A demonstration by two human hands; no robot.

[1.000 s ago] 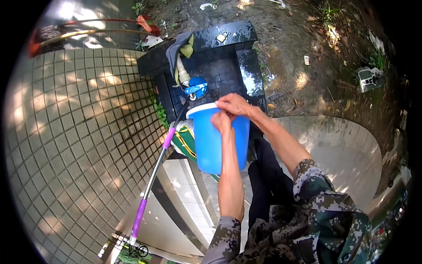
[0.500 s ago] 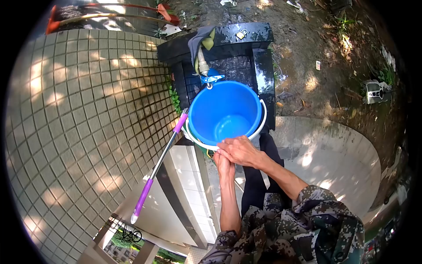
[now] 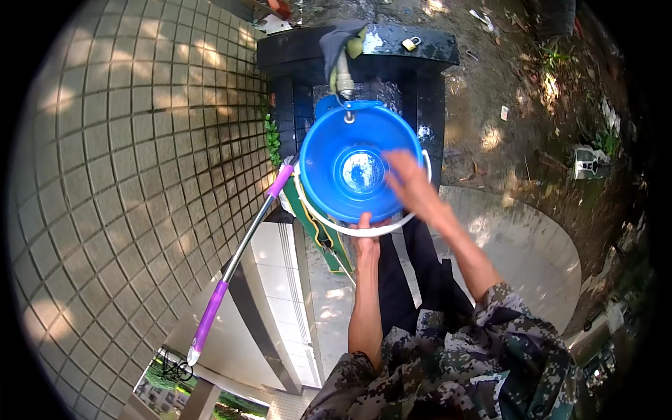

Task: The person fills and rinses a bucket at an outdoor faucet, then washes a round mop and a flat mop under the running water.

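Observation:
A blue bucket (image 3: 318, 171) with a white handle (image 3: 339, 229) is tilted so that I look into it, under a tap (image 3: 344, 82) with a blue lever. Its bottom shows a bright, rippled patch. My left hand (image 3: 367, 231) grips the bucket's near rim, thumb over the edge, the other fingers mostly hidden below. Over the bucket's right side hangs my right hand (image 3: 411, 180), smeared by motion, so its fingers cannot be made out. A grey and green cloth (image 3: 341, 47) is draped over the pipe.
Left of the bucket, a purple-handled pole (image 3: 245, 245) leans by the tiled wall (image 3: 140, 161). A dark trough-like stand (image 3: 430, 140) surrounds the tap area, with a padlock (image 3: 411, 43) on its far ledge. Green fabric (image 3: 315, 227) lies behind the bucket; littered ground (image 3: 483, 140) stretches right.
My right hand has left the bucket's near rim and moved up and right over its opening. My left hand stays at the rim. A bright patch now shows on the bucket's bottom.

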